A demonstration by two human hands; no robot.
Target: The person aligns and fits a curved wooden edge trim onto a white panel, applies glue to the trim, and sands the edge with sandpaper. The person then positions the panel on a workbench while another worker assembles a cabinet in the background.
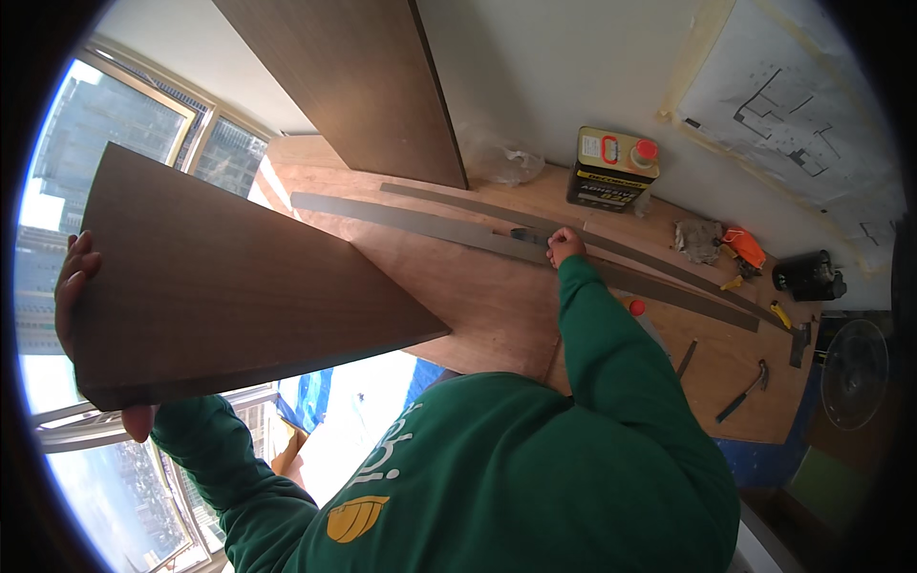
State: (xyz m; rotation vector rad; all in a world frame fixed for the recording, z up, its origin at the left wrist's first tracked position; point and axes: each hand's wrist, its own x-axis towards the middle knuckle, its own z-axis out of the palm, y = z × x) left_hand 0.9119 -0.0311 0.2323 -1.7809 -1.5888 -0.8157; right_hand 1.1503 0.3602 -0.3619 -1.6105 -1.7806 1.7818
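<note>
My left hand (68, 294) grips the outer edge of a brown wood-grain panel (229, 277), its fingers wrapped over the top face. The panel is tilted up, and its far corner reaches down toward the workbench (487, 325). Stretched out over the bench, my right hand (565, 246) is closed above a long grey-brown strip (411, 223). A small dark flat piece (523, 235) lies right beside its fingers; whether they hold it is hard to see. A second, thinner strip (449, 199) runs alongside, farther back.
Against the wall leans another brown panel (363, 86). An adhesive tin (611, 170) with a red cap stands at the back. Rightward are a grey rag (698, 241), an orange item (744, 246), a black container (807, 277), a yellow cutter (781, 314) and a hammer (745, 392). Windows (115, 105) border the left.
</note>
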